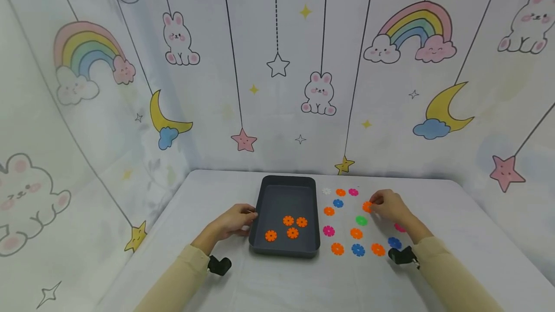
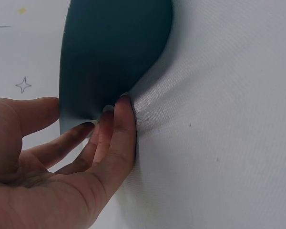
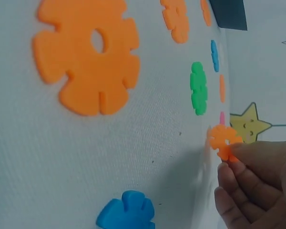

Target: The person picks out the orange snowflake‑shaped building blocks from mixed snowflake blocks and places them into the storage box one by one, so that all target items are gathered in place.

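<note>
White cloth covers the counter [image 1: 277, 278] under your hands. Your left hand [image 1: 234, 220] rests at the left wall of the dark grey tray [image 1: 264, 196], fingers nearly straight, their tips touching its side and gripping nothing. Four orange flower discs [image 1: 288, 220] lie inside the tray, towards its near end. To the right of the tray, loose discs in orange, blue, pink, green and white are spread over the cloth. Your right hand [image 1: 392, 206] pinches one orange disc [image 1: 367, 206] between thumb and fingertips, just above the green disc [image 1: 362, 220].
</note>
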Demonstrator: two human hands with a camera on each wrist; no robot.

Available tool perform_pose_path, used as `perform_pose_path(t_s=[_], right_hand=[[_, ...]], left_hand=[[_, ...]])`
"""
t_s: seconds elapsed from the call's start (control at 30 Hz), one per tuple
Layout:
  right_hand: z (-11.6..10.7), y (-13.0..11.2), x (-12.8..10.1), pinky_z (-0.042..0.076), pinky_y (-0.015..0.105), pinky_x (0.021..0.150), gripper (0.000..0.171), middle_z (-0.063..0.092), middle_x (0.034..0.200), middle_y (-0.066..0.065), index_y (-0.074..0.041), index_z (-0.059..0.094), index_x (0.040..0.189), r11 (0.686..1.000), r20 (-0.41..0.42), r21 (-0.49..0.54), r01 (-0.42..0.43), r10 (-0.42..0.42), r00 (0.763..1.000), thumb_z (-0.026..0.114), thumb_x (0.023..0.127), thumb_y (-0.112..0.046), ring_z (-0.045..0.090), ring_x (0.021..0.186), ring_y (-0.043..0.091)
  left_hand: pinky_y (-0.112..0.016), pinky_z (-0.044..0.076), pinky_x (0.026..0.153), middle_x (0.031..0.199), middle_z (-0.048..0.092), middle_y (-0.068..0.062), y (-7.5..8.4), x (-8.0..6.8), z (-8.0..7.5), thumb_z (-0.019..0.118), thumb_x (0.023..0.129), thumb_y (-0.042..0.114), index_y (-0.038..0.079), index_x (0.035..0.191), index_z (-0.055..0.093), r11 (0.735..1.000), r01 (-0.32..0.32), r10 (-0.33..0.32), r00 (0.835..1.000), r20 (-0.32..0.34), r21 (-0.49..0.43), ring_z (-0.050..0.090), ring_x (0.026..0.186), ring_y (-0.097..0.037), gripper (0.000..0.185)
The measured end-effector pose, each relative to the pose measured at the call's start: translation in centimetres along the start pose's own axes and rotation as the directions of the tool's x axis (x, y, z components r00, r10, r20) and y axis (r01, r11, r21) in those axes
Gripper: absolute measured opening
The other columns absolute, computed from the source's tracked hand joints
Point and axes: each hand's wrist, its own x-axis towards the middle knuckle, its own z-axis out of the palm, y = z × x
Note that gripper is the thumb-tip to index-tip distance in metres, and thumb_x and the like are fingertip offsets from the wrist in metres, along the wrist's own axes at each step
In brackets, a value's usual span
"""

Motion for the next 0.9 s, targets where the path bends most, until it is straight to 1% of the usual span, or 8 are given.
perform_pose_path(t_s=[0.17, 0.3, 0.47, 0.7, 0.9], right_hand=[[0.0, 0.0, -0.2, 0.057, 0.043, 0.08, 0.018, 0.069, 0.096, 0.012, 0.005, 0.068, 0.106, 1.0, -0.013, 0.005, 0.029, -0.029, 1.0, 0.07, 0.094, -0.009, 0.061, 0.086, 0.025], [-0.1, -0.4, -0.4, 0.057, 0.042, 0.078, 0.017, 0.07, 0.094, 0.01, 0.004, 0.069, 0.105, 0.998, -0.024, 0.012, 0.064, -0.064, 0.998, 0.07, 0.094, -0.009, 0.062, 0.085, 0.024], [-0.3, -1.4, -0.9, 0.058, 0.042, 0.079, 0.017, 0.07, 0.094, 0.009, 0.004, 0.069, 0.105, 0.995, -0.029, 0.022, 0.101, -0.1, 0.995, 0.071, 0.094, -0.009, 0.063, 0.086, 0.023], [-0.2, -3.0, -1.5, 0.059, 0.043, 0.081, 0.016, 0.07, 0.096, 0.008, 0.003, 0.069, 0.106, 0.991, -0.028, 0.045, 0.127, -0.126, 0.992, 0.071, 0.095, -0.009, 0.063, 0.088, 0.024], [0.2, -4.3, -1.8, 0.059, 0.043, 0.082, 0.015, 0.07, 0.095, 0.007, 0.002, 0.069, 0.106, 0.985, -0.032, 0.07, 0.157, -0.155, 0.987, 0.071, 0.095, -0.009, 0.064, 0.088, 0.023]], left_hand=[[-0.043, 0.06, 0.082, 0.124, 0.063, -0.018, 0.1, 0.0, -0.1, 0.056, 0.105, 0.014, -0.007, 0.139, 0.052, 1.0, -0.002, 0.002, 1.0, 0.002, 0.005, 0.064, 0.106, -0.028, 0.04], [-0.043, 0.06, 0.082, 0.125, 0.063, -0.018, 0.1, 0.1, -0.1, 0.057, 0.105, 0.014, -0.007, 0.139, 0.052, 1.0, -0.003, 0.003, 1.0, 0.001, 0.007, 0.064, 0.107, -0.028, 0.04], [-0.043, 0.061, 0.083, 0.125, 0.062, -0.018, 0.0, 0.1, -0.1, 0.057, 0.105, 0.014, -0.006, 0.139, 0.052, 1.0, -0.004, 0.004, 1.0, -0.001, 0.009, 0.063, 0.107, -0.028, 0.039], [-0.043, 0.061, 0.083, 0.125, 0.062, -0.018, 0.0, 0.0, -0.1, 0.056, 0.106, 0.014, -0.006, 0.139, 0.052, 1.0, -0.001, 0.001, 1.0, -0.004, 0.006, 0.063, 0.107, -0.028, 0.039], [-0.043, 0.06, 0.083, 0.126, 0.062, -0.019, 0.0, 0.0, 0.0, 0.056, 0.106, 0.014, -0.007, 0.139, 0.051, 1.0, 0.003, -0.003, 1.0, -0.004, 0.004, 0.063, 0.109, -0.029, 0.04]])
